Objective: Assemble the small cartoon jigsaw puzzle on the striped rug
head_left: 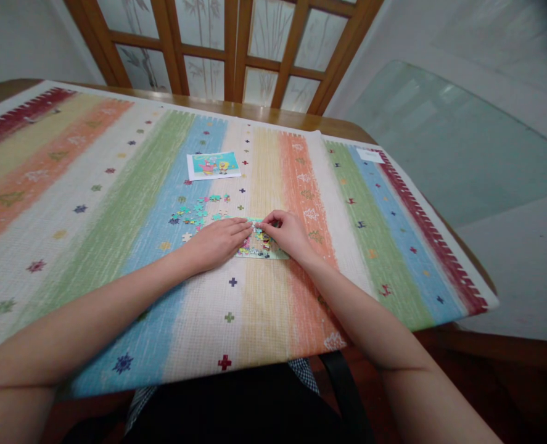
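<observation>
A small, partly assembled jigsaw puzzle lies on the striped tablecloth in front of me. My left hand rests flat across its left side, fingers stretched out and together, covering part of it. From the right, my right hand reaches over the puzzle with thumb and index finger pinched on a small puzzle piece. That piece is mostly hidden by the fingertips. Loose puzzle pieces, mainly turquoise, are scattered just beyond and left of my left hand.
Behind the loose pieces lies a printed cartoon picture. A white slip of paper sits toward the far right corner. Wooden doors with glass panes stand past the table, and a glass panel leans at the right.
</observation>
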`<action>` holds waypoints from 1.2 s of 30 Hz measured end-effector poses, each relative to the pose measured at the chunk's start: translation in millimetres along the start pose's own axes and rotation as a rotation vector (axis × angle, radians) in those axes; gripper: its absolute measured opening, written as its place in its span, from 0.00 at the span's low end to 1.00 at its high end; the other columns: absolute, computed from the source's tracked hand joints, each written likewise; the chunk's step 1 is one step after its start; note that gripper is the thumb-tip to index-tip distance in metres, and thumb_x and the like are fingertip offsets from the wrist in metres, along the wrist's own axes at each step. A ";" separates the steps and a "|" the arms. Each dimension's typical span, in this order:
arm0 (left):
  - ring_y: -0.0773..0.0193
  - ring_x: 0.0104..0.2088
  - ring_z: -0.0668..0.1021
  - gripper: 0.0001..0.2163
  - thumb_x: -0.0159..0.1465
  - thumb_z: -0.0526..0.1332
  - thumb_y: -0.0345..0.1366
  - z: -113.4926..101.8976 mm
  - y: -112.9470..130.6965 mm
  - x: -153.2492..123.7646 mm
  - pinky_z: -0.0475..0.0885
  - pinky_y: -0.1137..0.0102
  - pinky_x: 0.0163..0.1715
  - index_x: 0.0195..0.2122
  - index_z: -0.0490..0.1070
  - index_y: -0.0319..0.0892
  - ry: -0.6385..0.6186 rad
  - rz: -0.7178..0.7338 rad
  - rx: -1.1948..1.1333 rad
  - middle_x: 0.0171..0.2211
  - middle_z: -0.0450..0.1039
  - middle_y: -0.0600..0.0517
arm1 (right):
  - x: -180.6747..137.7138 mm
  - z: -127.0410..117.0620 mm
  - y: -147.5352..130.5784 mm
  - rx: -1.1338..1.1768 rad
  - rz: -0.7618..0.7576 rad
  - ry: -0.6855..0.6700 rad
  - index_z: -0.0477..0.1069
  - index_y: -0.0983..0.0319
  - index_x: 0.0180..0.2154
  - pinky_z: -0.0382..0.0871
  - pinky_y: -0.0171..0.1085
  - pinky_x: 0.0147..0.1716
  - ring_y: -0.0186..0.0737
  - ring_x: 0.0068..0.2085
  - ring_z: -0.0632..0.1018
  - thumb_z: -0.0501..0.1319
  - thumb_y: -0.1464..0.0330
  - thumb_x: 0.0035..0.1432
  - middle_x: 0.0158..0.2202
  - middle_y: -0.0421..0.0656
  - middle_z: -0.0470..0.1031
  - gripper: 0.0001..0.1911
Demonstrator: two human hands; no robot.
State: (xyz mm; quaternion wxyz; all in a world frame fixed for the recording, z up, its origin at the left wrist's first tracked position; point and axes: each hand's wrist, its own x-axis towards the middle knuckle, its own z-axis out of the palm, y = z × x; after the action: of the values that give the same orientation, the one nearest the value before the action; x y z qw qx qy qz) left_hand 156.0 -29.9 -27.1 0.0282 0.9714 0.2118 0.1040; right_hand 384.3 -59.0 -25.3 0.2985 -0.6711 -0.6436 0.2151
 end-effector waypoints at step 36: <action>0.55 0.58 0.73 0.20 0.78 0.47 0.41 -7.7 3.3 7.3 0.68 0.60 0.60 0.64 0.66 0.39 -0.004 0.012 0.029 0.57 0.72 0.41 | -56.3 -35.4 2.7 -0.620 -0.563 -0.119 0.75 0.59 0.58 0.62 0.49 0.52 0.53 0.55 0.70 0.54 0.61 0.73 0.55 0.50 0.76 0.19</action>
State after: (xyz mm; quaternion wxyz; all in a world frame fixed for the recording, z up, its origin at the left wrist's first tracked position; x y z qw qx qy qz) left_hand 162.3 -29.8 -17.9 0.0139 0.9732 0.2072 0.0992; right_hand 405.7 -119.2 -6.6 0.0920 -0.5136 -0.8521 -0.0401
